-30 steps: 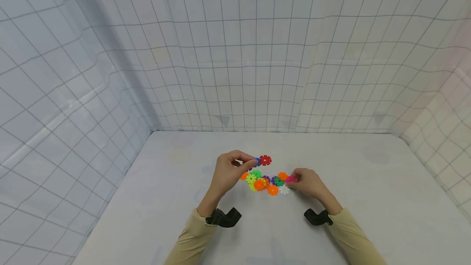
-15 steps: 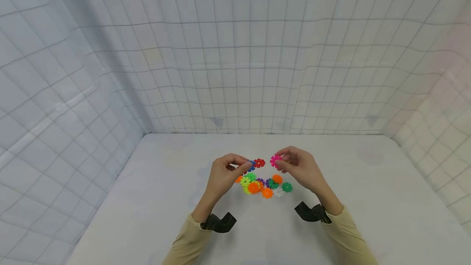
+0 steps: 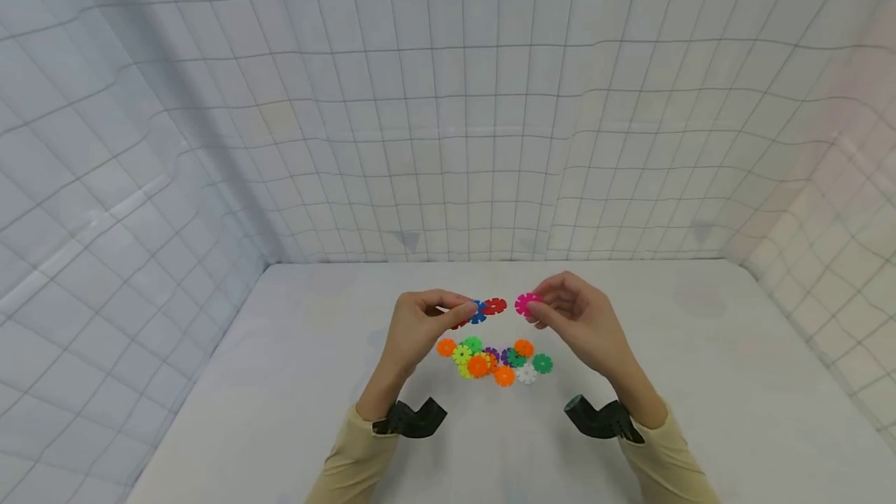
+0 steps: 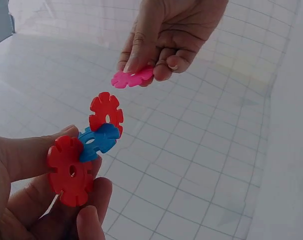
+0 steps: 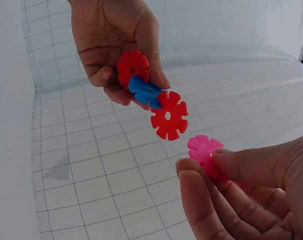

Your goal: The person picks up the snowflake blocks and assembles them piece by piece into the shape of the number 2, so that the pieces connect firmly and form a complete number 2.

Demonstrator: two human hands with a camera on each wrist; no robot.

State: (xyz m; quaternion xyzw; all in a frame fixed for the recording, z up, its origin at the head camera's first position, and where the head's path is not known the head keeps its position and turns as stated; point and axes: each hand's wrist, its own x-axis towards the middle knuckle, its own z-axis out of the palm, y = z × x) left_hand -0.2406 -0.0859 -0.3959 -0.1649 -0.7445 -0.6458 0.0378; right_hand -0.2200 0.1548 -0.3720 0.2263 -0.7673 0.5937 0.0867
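My left hand (image 3: 423,329) pinches a short chain of notched plastic snowflake discs: a blue disc (image 3: 479,312) interlocked between two red ones. One red disc (image 4: 70,171) lies against the left fingers, while the other red disc (image 5: 170,116) sticks out at the free end. Thumb and fingers of my right hand (image 3: 581,321) pinch a pink snowflake disc (image 3: 526,304). In both wrist views this pink disc (image 5: 206,152) is near the free red disc, a small gap apart. Both hands are raised above the table.
Several loose snowflake discs lie clustered on the white table (image 3: 490,449) below the hands. An orange disc (image 3: 446,348) marks the cluster's left end, a green disc (image 3: 542,364) its right, with a white disc (image 3: 527,373) near the front. Grid-patterned curtains (image 3: 448,138) surround the table.
My right hand has lifted the pink disc from the cluster and brought it up and left, beside the chain. A green disc at the cluster's right end has come into view.
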